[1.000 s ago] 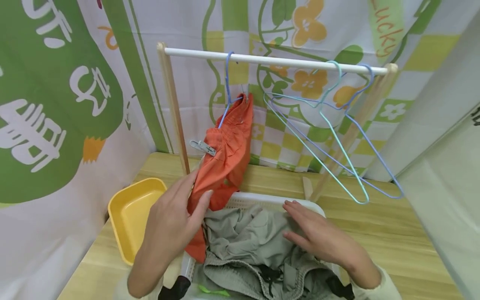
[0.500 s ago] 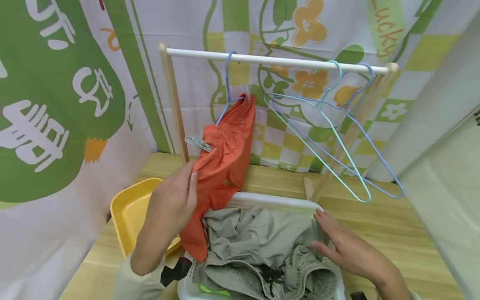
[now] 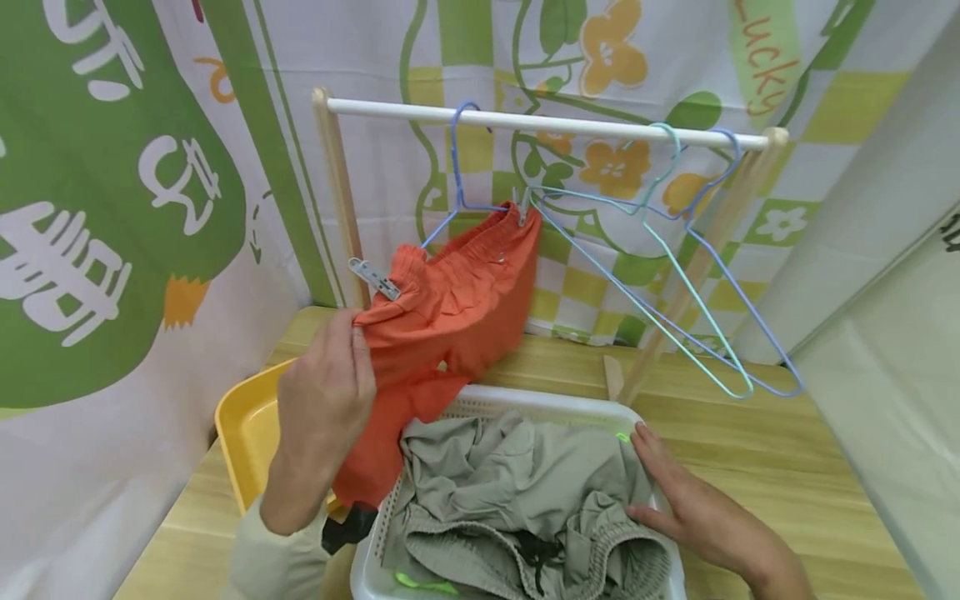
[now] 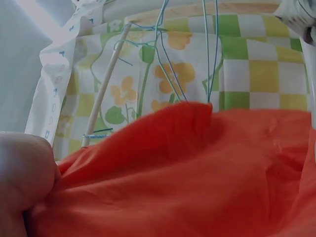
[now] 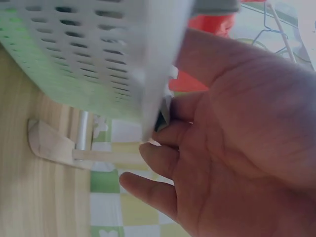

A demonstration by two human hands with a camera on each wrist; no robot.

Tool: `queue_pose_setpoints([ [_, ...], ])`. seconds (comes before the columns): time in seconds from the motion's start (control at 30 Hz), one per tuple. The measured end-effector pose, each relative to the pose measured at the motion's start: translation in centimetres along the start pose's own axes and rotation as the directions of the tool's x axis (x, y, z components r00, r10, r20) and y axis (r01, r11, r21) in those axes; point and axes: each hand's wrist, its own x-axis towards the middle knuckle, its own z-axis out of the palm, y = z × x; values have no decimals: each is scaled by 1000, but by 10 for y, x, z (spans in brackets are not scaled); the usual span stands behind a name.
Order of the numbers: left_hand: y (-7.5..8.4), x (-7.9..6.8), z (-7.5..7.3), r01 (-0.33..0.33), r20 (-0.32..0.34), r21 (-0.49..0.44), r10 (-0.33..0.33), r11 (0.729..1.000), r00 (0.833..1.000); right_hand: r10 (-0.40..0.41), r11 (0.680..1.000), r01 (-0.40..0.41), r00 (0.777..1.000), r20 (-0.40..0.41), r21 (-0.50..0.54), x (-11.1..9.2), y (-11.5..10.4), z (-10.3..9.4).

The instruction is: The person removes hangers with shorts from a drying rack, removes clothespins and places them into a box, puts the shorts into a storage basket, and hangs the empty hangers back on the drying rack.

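Orange pants (image 3: 465, 308) with an elastic waistband hang from a blue hanger (image 3: 456, 167) on the rack's white rail. A grey clothespin (image 3: 375, 279) sits at the left of the waistband, another clothespin (image 3: 522, 208) at the right. My left hand (image 3: 326, 400) pinches the fabric just below the left clothespin. In the left wrist view the stretched orange cloth fills the lower part. My right hand (image 3: 697, 500) rests at the right rim of a white basket (image 3: 555, 400), fingers loosely extended. Grey pants (image 3: 525, 475) with a dark drawstring lie in the basket.
A teal hanger (image 3: 693, 308) and another blue hanger (image 3: 750, 308) hang at the rail's right end. A yellow tray (image 3: 243, 433) stands left of the basket, partly behind my left arm. The rack's wooden posts (image 3: 341, 192) stand on the wooden table (image 3: 750, 450). A printed curtain hangs behind.
My left hand took hold of the orange pants and drew them left, spreading the waistband and swinging the hanger round. My right hand moved right, from over the grey pants to the basket's rim.
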Motion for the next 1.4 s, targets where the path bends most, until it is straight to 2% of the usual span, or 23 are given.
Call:
queue_pose_setpoints([
  [0.2, -8, -2, -4, -104, -95, 0, 103, 995, 990, 30, 1000, -30, 999, -22, 4, -1, 3, 7],
  [0.27, -11, -1, -6, -168, -124, 2, 167, 986, 978, 39, 999, -39, 999, -18, 9, -2, 4, 8],
  [0.37, -14, 1, -9, -253, -179, 32, 254, 967, 950, 38, 999, -38, 999, -26, 1, -3, 3, 9],
  [0.47, -16, 3, -12, -278, -234, 47, 281, 959, 931, 31, 999, -31, 999, -41, -17, -3, 3, 10],
  [0.6, -18, 6, -19, -255, -290, 7, 246, 967, 925, 40, 999, -41, 998, -42, -26, -1, 2, 10],
  [0.77, -23, 7, -26, -234, -392, -41, 199, 971, 898, 40, 999, -41, 999, -36, -23, 1, 2, 9],
  [0.9, -24, 7, -30, -188, -467, -114, 115, 976, 877, 13, 999, -16, 998, -55, -40, 1, 3, 11],
  [1.0, -23, 11, -34, -173, -496, -201, 52, 964, 867, -14, 998, 9, 997, -75, -67, 1, 4, 13],
  [1.1, -21, 14, -38, -192, -492, -278, 32, 941, 870, -25, 996, 17, 996, -86, -83, 1, 5, 14],
  [1.2, -19, 16, -42, -205, -475, -346, 18, 915, 880, -19, 996, 12, 996, -84, -85, 1, 5, 14],
  [1.33, -17, 15, -47, -202, -439, -454, -21, 868, 898, -2, 994, -7, 997, -76, -113, 1, 5, 12],
  [1.4, -16, 15, -50, -195, -428, -510, -50, 838, 903, 2, 989, -13, 997, -74, -147, 1, 5, 11],
])
